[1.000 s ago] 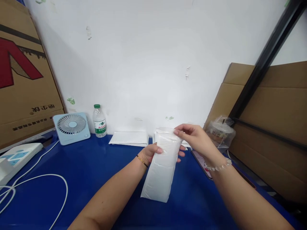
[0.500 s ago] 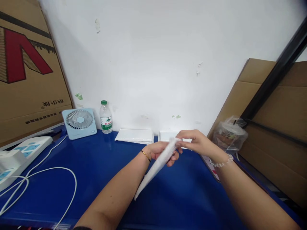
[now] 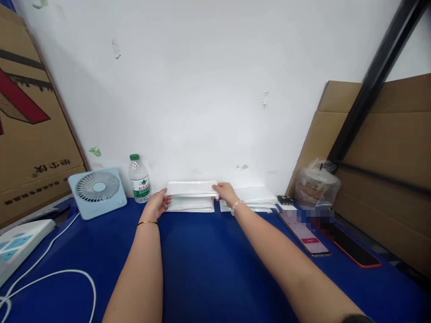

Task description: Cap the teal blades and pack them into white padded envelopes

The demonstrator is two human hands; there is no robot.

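Note:
Both my arms reach to the back of the blue table [image 3: 202, 255]. A flat white padded bag [image 3: 191, 188] is held level between them, just above a stack of the same white bags [image 3: 190, 205] by the wall. My left hand [image 3: 158, 203] grips its left end and my right hand [image 3: 225, 193] grips its right end, fingers closed on the edges. A second stack of white bags [image 3: 256, 197] lies just right of my right hand.
A water bottle [image 3: 139, 180] and a small blue fan [image 3: 97, 190] stand at the back left, with a power strip [image 3: 20, 240] and a white cable [image 3: 63, 273] nearer. Two phones [image 3: 305, 233] and a bagged drink cup [image 3: 316, 186] sit right. Cardboard boxes flank both sides.
The white bag was upright in my hands near the table's middle, then turned edge-on. Now both hands have carried it back, flat, over the left stack by the wall.

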